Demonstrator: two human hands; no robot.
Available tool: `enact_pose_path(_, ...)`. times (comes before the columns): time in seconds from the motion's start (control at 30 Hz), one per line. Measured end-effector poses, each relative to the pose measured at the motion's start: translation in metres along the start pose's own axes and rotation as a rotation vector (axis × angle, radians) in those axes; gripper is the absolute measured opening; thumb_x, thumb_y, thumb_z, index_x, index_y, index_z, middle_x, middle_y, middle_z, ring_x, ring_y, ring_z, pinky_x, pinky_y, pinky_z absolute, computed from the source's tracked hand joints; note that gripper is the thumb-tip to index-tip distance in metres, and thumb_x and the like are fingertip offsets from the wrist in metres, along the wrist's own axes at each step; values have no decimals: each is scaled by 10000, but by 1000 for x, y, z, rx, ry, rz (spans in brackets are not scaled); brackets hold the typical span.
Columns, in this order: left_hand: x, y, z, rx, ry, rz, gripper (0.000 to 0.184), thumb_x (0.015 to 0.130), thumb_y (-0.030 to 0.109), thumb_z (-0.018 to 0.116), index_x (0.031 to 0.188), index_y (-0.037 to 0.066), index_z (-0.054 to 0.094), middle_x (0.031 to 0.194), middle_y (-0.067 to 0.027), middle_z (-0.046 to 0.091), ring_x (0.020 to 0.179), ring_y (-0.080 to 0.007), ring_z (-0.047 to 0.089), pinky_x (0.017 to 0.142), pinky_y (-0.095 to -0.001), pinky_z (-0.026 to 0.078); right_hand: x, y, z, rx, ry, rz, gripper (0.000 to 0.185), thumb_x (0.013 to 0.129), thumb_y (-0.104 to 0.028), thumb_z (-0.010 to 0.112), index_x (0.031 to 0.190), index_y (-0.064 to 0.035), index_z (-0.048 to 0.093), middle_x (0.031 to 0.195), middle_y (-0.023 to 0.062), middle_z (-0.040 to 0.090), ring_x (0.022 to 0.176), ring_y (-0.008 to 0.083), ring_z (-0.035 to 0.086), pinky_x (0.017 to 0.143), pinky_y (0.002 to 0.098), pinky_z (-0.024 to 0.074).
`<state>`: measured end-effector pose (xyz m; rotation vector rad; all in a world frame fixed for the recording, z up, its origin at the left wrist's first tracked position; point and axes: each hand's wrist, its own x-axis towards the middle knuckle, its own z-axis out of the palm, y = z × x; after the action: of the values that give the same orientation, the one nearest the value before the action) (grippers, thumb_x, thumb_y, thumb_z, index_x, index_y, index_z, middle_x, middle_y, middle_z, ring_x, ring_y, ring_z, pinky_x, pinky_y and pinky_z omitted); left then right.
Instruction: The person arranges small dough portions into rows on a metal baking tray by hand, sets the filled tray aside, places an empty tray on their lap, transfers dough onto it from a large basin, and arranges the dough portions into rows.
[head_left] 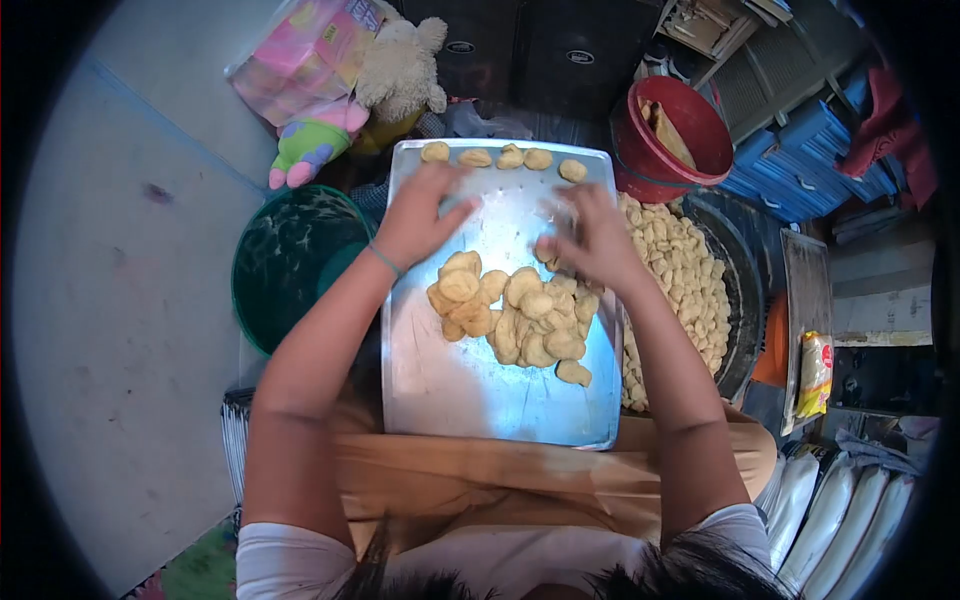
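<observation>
A metal tray (430, 390) lies across the person's lap. Along its far edge is a row of several flattened dough pieces (510, 157). Two heaps of dough pieces, a smaller one (466, 296) and a larger one (540, 318), sit mid-tray. My left hand (425, 215) is over the tray's upper left, fingers apart and somewhat blurred, nothing seen in it. My right hand (590, 235) is over the upper right, its fingers smeared by motion; a dough piece (546, 252) shows beside its thumb, and whether it is held is unclear.
Right of the tray is a wide dark basin (735, 290) full of dough pieces (675, 270). A red bucket (650, 165) stands behind it. At left are a green tub (300, 260) and stuffed toys (400, 70). A yellow packet (815, 375) rests on a board at right.
</observation>
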<state>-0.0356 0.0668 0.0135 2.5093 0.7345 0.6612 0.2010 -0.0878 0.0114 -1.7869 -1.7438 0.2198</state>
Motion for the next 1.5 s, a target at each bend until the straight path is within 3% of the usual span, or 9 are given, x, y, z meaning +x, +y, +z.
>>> enact_pose_path(0.07,-15,14,-11,-309,-455,-71,352,859,247,651,1154,55,645,1046,-141,642,1013,-302,600,902,-405,446,-14,-17,-1,190,-317,36,494,750,-236,778,1171,-44,604,1115,145,559,1019,308,580,880,368,475)
enact_pose_path(0.17,-20,-4,-5,-197,-466,193,272,868,185,675,1082,20,653,895,-105,640,795,-210,602,723,-336,496,7,-14,-1,245,-606,70,287,778,-94,721,1050,-29,652,1039,105,598,842,240,625,771,330,505)
enact_pose_path(0.3,-3,-29,1,-412,31,-346,192,880,115,678,1046,19,663,883,-34,640,743,-104,580,680,-270,493,61,-22,50,374,-242,102,299,753,-135,728,1033,-57,658,1038,155,607,937,332,633,822,397,505)
enact_pose_path(0.4,0,-55,6,-588,76,-408,193,879,112,690,1047,20,669,937,-33,637,777,-89,583,695,-255,494,79,-46,69,245,-152,109,316,759,-186,734,1036,-58,650,1159,167,589,985,350,614,848,416,500)
enact_pose_path(0.53,-11,-54,-9,-55,69,30,261,843,132,720,1076,29,663,988,-93,608,837,-217,629,722,-340,519,44,-81,56,73,-237,-36,318,782,-277,722,1034,-89,674,1354,174,490,1120,360,559,917,444,481)
enact_pose_path(0.63,-9,-51,-7,23,79,-118,259,821,132,705,1063,50,666,1015,-107,598,937,-293,604,804,-393,496,27,-71,64,45,-178,-224,276,795,-208,715,1031,-73,671,1328,174,491,1094,355,593,921,415,482)
enact_pose_path(1.0,-1,-21,13,241,162,198,303,819,204,668,1115,138,663,1110,-51,605,1126,-248,523,948,-431,340,56,-48,47,133,2,-160,141,797,-59,675,928,-17,647,998,153,647,891,344,645,796,402,509)
enact_pose_path(1.13,4,-22,27,296,126,164,321,851,238,666,1163,162,662,1120,-45,602,1123,-235,523,952,-442,336,60,-16,40,108,76,259,156,832,-90,681,967,-14,659,859,160,678,786,285,673,721,365,523)
enact_pose_path(1.5,9,-11,28,284,180,238,343,841,264,671,1155,128,654,1136,-63,591,1134,-256,499,977,-427,313,18,-62,42,318,-405,-85,297,788,-147,725,1058,-36,670,962,124,662,948,277,640,855,372,503)
